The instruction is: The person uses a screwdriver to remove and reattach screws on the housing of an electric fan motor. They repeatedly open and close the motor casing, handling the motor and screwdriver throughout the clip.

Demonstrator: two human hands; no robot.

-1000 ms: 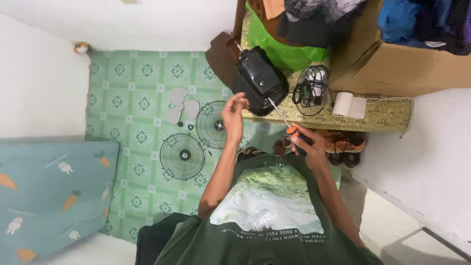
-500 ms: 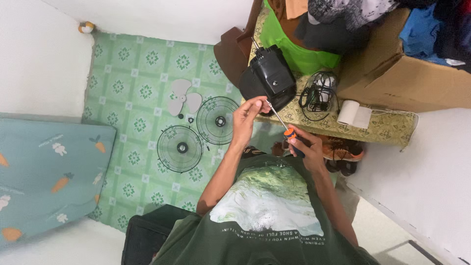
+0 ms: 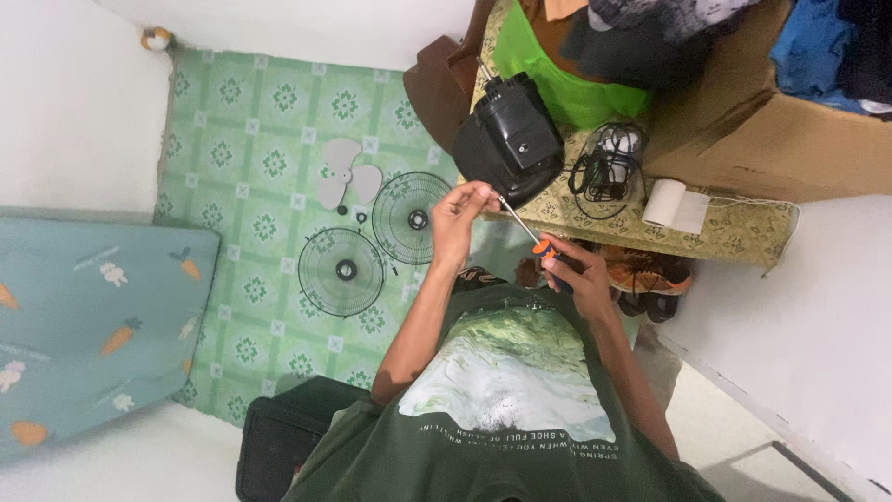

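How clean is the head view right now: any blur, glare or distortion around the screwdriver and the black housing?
Head view: soft, even indoor light with no hard shadows or glare. The orange-handled screwdriver in the right hand, the left hand at its tip and the black plastic motor housing are reasonably sharp. The wide lens bends the frame edges, and the white wall looks slightly washed out.

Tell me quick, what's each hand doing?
Left hand: fingers pinched at the screwdriver tip by the black motor housing.
Right hand: closed on the screwdriver's handle.
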